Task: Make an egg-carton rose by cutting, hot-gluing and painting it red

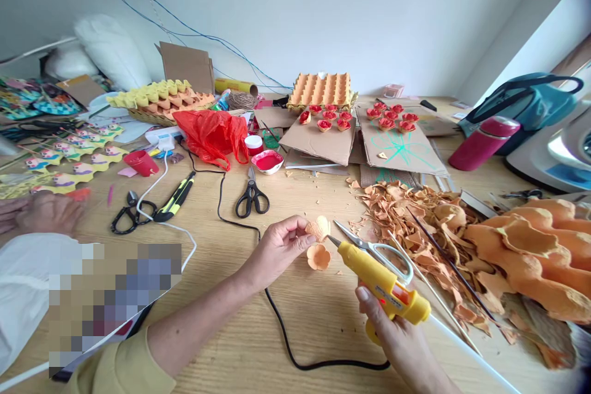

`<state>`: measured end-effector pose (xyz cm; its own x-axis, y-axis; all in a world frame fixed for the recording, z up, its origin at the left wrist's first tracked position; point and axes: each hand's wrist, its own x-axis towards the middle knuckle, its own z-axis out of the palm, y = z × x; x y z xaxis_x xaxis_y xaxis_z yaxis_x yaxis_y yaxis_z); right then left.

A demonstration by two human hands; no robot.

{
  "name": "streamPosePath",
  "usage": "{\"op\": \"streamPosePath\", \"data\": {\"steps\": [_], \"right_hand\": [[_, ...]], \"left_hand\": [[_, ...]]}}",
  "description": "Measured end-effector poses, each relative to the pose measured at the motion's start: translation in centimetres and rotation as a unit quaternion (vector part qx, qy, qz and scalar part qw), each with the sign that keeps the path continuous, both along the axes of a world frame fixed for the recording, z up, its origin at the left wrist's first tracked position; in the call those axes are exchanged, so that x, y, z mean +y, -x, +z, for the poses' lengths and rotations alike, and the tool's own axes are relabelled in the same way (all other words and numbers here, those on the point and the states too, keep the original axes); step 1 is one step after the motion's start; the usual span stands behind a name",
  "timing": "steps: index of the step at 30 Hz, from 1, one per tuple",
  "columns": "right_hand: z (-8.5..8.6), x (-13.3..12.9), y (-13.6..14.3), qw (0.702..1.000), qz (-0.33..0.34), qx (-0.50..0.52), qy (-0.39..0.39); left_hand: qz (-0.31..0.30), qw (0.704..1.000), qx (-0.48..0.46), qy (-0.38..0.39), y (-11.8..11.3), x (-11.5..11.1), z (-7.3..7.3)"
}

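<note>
Between its fingertips my left hand (281, 249) pinches a small orange egg-carton cup piece (319, 227) near the middle of the table. My right hand (397, 332) is wrapped round a yellow glue gun (381, 280), whose dark nozzle points at the piece, touching it or very close. Just below lies an orange petal-shaped cup (318, 257) on the wood. White-handled scissors (390, 258) rest behind the glue gun. A black cord runs from the gun's side across the table.
Carton scraps (415, 215) and orange egg trays (530, 246) lie right. Behind are red flowers on cardboard (318, 141), a dish of red paint (268, 162), black scissors (252, 197), a cutter (175, 198) and a red bag (207, 132). Another person's hands (46, 212) are at left.
</note>
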<state>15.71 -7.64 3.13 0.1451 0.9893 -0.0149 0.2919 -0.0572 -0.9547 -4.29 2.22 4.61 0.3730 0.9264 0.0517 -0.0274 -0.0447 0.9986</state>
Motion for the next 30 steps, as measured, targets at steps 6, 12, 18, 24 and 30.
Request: {"op": "streamPosePath", "data": {"steps": [6, 12, 18, 24, 30], "right_hand": [[-0.7, -0.2, -0.4, 1.000, 0.011, 0.007, -0.005], [-1.4, -0.5, -0.6, 0.999, 0.029, 0.017, 0.007], [-1.4, -0.5, -0.4, 1.000, 0.022, 0.000, -0.013], [-1.7, -0.7, -0.3, 1.000, 0.003, 0.006, -0.014], [-1.3, -0.5, -0.3, 0.998, 0.008, -0.044, -0.048]], "left_hand": [[0.001, 1.000, 0.012, -0.027, 0.0, 0.1, 0.2], [0.003, 0.997, 0.037, -0.068, 0.1, 0.1, -0.1], [0.003, 0.993, 0.055, -0.104, 0.1, 0.1, -0.5], [0.007, 0.987, 0.062, -0.145, 0.1, 0.2, -0.6], [0.012, 0.989, 0.061, -0.138, 0.1, 0.0, -0.6]]}}
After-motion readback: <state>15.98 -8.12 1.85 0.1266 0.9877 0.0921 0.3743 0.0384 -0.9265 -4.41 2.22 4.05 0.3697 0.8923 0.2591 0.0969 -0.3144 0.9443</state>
